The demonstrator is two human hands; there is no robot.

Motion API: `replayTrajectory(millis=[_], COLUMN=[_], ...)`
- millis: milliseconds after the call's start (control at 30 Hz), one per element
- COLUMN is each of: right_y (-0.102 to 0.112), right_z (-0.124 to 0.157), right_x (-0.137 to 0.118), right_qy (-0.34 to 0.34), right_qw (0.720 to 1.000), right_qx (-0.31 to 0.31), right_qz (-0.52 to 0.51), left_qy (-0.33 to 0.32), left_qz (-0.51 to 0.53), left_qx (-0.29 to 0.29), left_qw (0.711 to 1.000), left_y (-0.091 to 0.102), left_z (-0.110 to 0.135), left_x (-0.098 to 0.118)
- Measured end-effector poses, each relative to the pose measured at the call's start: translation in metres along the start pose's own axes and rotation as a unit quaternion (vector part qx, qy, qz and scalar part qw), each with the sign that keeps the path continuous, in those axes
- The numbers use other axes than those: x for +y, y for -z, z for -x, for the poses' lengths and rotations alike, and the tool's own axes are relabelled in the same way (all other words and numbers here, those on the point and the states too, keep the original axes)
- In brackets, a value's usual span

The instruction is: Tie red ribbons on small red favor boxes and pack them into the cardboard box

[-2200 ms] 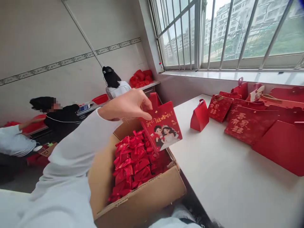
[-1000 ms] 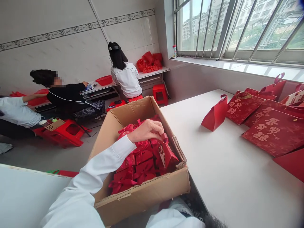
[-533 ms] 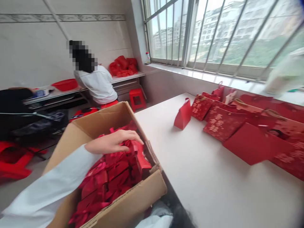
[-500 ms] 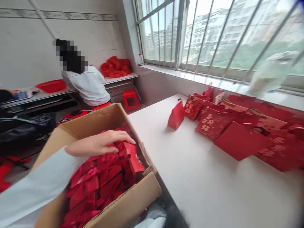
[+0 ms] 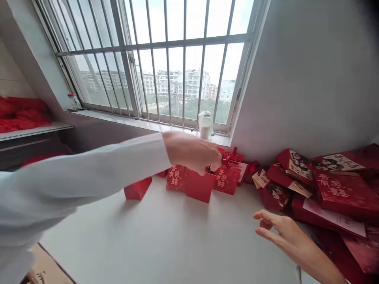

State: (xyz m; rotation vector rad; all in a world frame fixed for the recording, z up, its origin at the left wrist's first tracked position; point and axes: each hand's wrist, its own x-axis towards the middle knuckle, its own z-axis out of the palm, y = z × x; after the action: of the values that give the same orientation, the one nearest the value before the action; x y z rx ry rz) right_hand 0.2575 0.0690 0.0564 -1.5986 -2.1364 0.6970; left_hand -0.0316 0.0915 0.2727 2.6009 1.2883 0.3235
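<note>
My left hand [image 5: 192,152] reaches across the white table [image 5: 166,236] on a long white sleeve. Its fingers are curled shut at the top edge of a plain red paper bag [image 5: 199,188] that stands under the window. Right behind that bag are red bags with gold characters [image 5: 225,179]. My right hand [image 5: 276,228] hovers low over the table at the lower right, holding nothing, with its fingers apart. It is close to a heap of flat red bags and printed cards [image 5: 331,189].
A small red bag [image 5: 137,188] stands alone to the left. On the sill of the barred window [image 5: 177,63] stand a white jar [image 5: 205,124] and a small bottle [image 5: 74,101]. A cardboard box corner [image 5: 41,268] shows at bottom left. Red goods lie on a shelf [image 5: 20,116] at the far left.
The view has swung right, away from the box of red packets. My left hand has left the box and stretched over to the bags under the window. My right hand has come into view.
</note>
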Motion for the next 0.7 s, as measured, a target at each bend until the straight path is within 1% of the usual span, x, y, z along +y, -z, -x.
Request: replayTrajectory(millis=[33, 67, 100, 167, 200, 267, 333, 367, 467, 533, 567, 633, 700], right_y=[0.0, 0.0, -0.001, 0.0, 0.001, 0.004, 0.006, 0.006, -0.002, -0.01, -0.013, -0.019, -0.023], right_z=[0.002, 0.004, 0.005, 0.008, 0.009, 0.011, 0.01, 0.009, -0.002, -0.018, -0.028, -0.05, -0.07], right_x=[0.004, 0.008, 0.011, 0.015, 0.015, 0.013, 0.009, 0.008, 0.011, 0.019, 0.025, 0.042, 0.062], right_qy=[-0.005, -0.01, -0.016, -0.026, -0.032, -0.054, -0.082, -0.089, -0.067, -0.049, -0.052, -0.084, -0.134], right_qw=[1.0, 0.999, 0.998, 0.997, 0.996, 0.996, 0.995, 0.994, 0.989, 0.981, 0.975, 0.956, 0.922], right_qx=[0.019, 0.037, 0.056, 0.078, 0.08, 0.07, 0.061, 0.066, 0.128, 0.184, 0.211, 0.275, 0.351], right_qz=[0.001, 0.003, 0.006, 0.011, 0.011, 0.004, 0.002, 0.004, 0.025, 0.037, 0.041, 0.058, 0.09], left_qy=[-0.052, -0.077, -0.095, -0.115, -0.118, -0.115, -0.105, -0.098, -0.065, -0.045, -0.038, -0.029, -0.024], left_qz=[-0.04, -0.045, -0.045, -0.036, -0.026, 0.001, 0.035, 0.053, 0.108, 0.148, 0.168, 0.21, 0.247], left_qx=[-0.06, -0.074, -0.079, -0.065, -0.056, -0.039, -0.027, -0.018, 0.016, 0.034, 0.038, 0.035, 0.031], left_qw=[0.996, 0.993, 0.991, 0.991, 0.991, 0.993, 0.993, 0.994, 0.992, 0.987, 0.984, 0.977, 0.968], left_y=[-0.018, -0.038, -0.06, -0.105, -0.127, -0.167, -0.2, -0.213, -0.242, -0.254, -0.258, -0.264, -0.268], left_z=[-0.03, -0.055, -0.075, -0.1, -0.106, -0.11, -0.109, -0.109, -0.108, -0.109, -0.11, -0.112, -0.112], left_x=[0.013, 0.022, 0.029, 0.035, 0.033, 0.022, 0.005, -0.004, -0.026, -0.033, -0.035, -0.036, -0.037])
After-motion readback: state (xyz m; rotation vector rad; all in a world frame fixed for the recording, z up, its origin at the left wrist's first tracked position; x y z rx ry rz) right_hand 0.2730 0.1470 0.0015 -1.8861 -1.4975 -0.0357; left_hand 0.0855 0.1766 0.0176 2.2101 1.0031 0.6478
